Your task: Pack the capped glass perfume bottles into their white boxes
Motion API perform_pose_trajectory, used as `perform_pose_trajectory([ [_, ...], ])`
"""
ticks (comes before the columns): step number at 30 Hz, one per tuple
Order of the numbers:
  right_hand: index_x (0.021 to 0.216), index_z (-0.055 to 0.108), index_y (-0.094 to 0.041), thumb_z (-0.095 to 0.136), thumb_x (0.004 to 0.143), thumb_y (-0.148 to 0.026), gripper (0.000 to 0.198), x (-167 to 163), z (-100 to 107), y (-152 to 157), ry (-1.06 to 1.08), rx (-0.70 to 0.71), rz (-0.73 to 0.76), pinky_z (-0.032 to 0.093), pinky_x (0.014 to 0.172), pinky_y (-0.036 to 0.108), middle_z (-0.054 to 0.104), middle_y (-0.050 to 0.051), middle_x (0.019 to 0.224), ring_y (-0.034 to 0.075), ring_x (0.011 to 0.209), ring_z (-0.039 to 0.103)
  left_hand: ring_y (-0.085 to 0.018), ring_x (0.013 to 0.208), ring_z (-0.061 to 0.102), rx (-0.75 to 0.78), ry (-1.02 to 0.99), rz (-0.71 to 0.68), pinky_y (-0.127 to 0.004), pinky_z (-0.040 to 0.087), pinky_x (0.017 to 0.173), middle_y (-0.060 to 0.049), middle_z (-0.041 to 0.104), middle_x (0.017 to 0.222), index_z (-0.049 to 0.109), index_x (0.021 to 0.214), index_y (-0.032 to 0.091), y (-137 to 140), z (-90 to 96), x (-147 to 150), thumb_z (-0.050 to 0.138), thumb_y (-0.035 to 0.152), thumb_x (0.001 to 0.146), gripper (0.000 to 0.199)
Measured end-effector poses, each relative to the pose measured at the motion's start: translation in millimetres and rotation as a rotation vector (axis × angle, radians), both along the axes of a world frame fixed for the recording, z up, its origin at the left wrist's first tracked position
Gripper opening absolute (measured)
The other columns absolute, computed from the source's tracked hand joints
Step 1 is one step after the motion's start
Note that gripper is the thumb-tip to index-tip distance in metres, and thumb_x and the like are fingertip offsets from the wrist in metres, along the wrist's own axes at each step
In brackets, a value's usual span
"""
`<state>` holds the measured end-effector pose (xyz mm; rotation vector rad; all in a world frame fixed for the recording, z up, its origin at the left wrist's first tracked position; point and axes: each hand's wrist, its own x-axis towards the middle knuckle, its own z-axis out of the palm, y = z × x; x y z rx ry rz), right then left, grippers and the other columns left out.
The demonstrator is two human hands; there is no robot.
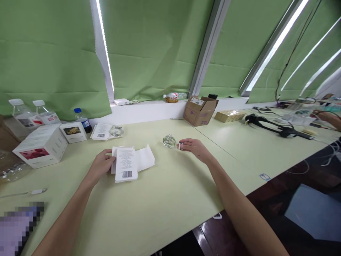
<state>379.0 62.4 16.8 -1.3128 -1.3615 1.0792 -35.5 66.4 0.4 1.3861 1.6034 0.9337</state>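
My left hand [102,164] pinches the left edge of an unfolded white carton [126,163] lying on the table. The carton bears printed text and a barcode, and one flap spreads out to the right. A small, rounded clear glass bottle [168,141] stands to the right of the carton. Just right of the bottle, my right hand [195,148] has its fingertips closed on a small dark-and-white piece [180,145], too small to name. Between this piece and the bottle a narrow gap shows.
Another flattened carton with a glass piece [116,131] lies at the back left. White boxes [41,147] and drink bottles [83,121] stand left. An open cardboard box [200,111], yellowish packs [229,116] and a black device [277,127] sit right. A blurred person's hand [329,119] shows far right.
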Motion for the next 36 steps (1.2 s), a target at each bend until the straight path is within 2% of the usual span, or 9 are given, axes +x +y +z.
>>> perform_pose_trajectory([
  [3,0.102,0.068,-0.013,0.075,0.067,-0.034,0.041,10.2,-10.3,-3.4,-0.115,-0.009,-0.030,0.054,0.082,0.036,0.072,0.012,0.092,0.022,0.085,0.067,-0.016,0.050,0.057,0.002,-0.012,-0.007,-0.025,0.040,0.045,-0.003,0.065,0.070,0.053,0.119,0.015,-2.1,2.1,1.7,0.057,0.033,0.069,0.053],
  [6,0.106,0.067,-0.015,0.064,0.076,-0.036,0.037,14.7,-16.2,-0.3,-0.426,0.033,-0.075,0.053,0.077,0.031,0.071,0.008,0.093,0.020,0.085,0.066,-0.016,0.051,0.057,-0.005,0.004,-0.017,-0.024,0.039,0.045,-0.002,0.065,0.069,0.052,0.120,0.016,-1.0,0.6,2.1,0.057,0.034,0.070,0.054],
  [8,0.104,0.068,-0.017,0.061,0.076,-0.032,0.032,13.1,-16.3,4.4,-0.618,0.060,-0.086,0.052,0.074,0.029,0.071,0.007,0.094,0.019,0.086,0.065,-0.016,0.052,0.058,-0.010,0.020,-0.021,-0.024,0.040,0.045,-0.002,0.065,0.070,0.051,0.121,0.017,0.9,-1.7,1.4,0.056,0.035,0.070,0.054],
  [14,0.063,0.068,-0.019,0.064,0.061,-0.013,0.007,-4.8,-5.9,22.4,-0.839,0.097,-0.056,0.044,0.066,0.025,0.069,0.004,0.073,0.019,0.076,0.062,-0.016,0.054,0.059,0.001,0.038,-0.046,-0.024,0.040,0.046,-0.001,0.065,0.071,0.050,0.121,0.018,4.7,-6.7,-1.4,0.054,0.034,0.072,0.052],
  [16,0.063,0.067,-0.019,0.063,0.060,-0.012,0.008,-10.3,-5.7,26.7,-0.870,0.109,-0.047,0.042,0.066,0.025,0.068,0.003,0.071,0.018,0.074,0.061,-0.016,0.054,0.059,0.008,0.046,-0.049,-0.024,0.040,0.045,-0.001,0.065,0.071,0.050,0.119,0.019,5.2,-7.7,-2.0,0.053,0.034,0.072,0.049],
  [21,0.094,0.066,-0.017,0.063,0.066,-0.019,0.028,-13.1,-16.0,28.8,-0.873,0.135,-0.102,0.044,0.069,0.025,0.069,0.005,0.084,0.018,0.078,0.062,-0.016,0.053,0.060,0.025,0.070,-0.053,-0.024,0.038,0.045,-0.001,0.065,0.070,0.053,0.116,0.019,6.1,-9.2,-2.4,0.053,0.033,0.072,0.046],
  [28,0.114,0.057,-0.019,0.067,0.068,-0.028,0.048,0.8,-22.9,20.4,-0.784,0.118,-0.088,0.048,0.066,0.023,0.069,0.004,0.093,0.014,0.074,0.064,-0.018,0.058,0.062,0.001,0.044,-0.034,-0.024,0.041,0.047,-0.003,0.067,0.073,0.051,0.122,0.018,4.6,-7.4,-1.4,0.054,0.033,0.071,0.054],
  [33,0.102,0.064,-0.020,0.062,0.070,-0.024,0.032,2.8,-22.9,18.5,-0.763,0.126,-0.086,0.047,0.066,0.023,0.070,0.003,0.088,0.015,0.074,0.064,-0.018,0.057,0.061,0.009,0.021,-0.039,-0.024,0.040,0.045,-0.003,0.067,0.074,0.053,0.119,0.018,3.6,-7.4,-2.2,0.057,0.036,0.070,0.053],
  [36,0.102,0.064,-0.020,0.062,0.070,-0.024,0.033,-1.3,-23.4,18.9,-0.762,0.144,-0.090,0.047,0.068,0.024,0.070,0.003,0.088,0.015,0.074,0.064,-0.018,0.056,0.061,0.018,0.011,-0.035,-0.025,0.040,0.046,-0.003,0.066,0.072,0.053,0.119,0.018,4.1,-8.8,-3.2,0.058,0.037,0.069,0.054],
])
